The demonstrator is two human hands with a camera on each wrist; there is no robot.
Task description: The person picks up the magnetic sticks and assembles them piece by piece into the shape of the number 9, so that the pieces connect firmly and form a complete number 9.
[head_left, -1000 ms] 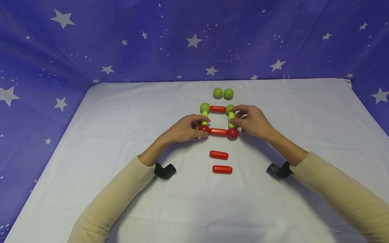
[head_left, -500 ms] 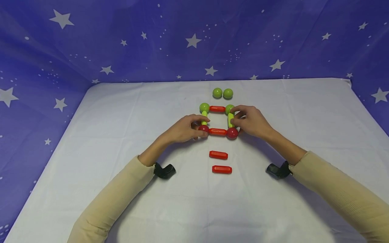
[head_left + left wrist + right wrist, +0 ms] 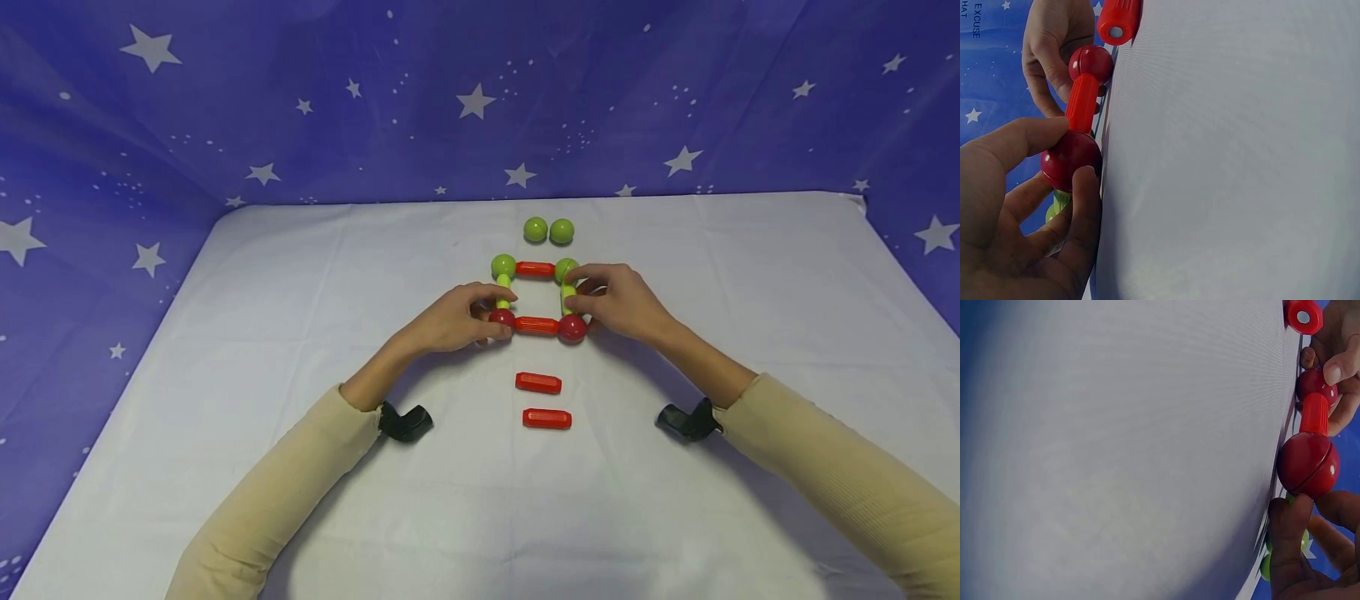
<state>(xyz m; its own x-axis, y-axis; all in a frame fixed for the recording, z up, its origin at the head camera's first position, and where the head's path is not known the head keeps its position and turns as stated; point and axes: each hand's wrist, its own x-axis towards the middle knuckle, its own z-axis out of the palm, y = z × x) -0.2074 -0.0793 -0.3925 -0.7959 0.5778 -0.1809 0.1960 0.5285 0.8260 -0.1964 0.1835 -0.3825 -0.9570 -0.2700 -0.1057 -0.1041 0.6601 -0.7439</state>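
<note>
A square of toy rods and balls lies on the white cloth in the head view. Its near corners are a left red ball and a right red ball, joined by a red rod. Two green balls, left and right, with another red rod form the far side. My left hand grips the left red ball between thumb and fingers, beside the left yellow-green rod. My right hand pinches the right yellow-green rod, partly hiding it.
Behind the square sit two loose green balls side by side. Nearer the body lie two loose red rods, one behind the other. A blue star-patterned backdrop rises past the table's far edge.
The right thumb and fingers have shifted slightly inward with the right yellow-green rod, covering more of it. My left hand has stayed on the left red ball.
</note>
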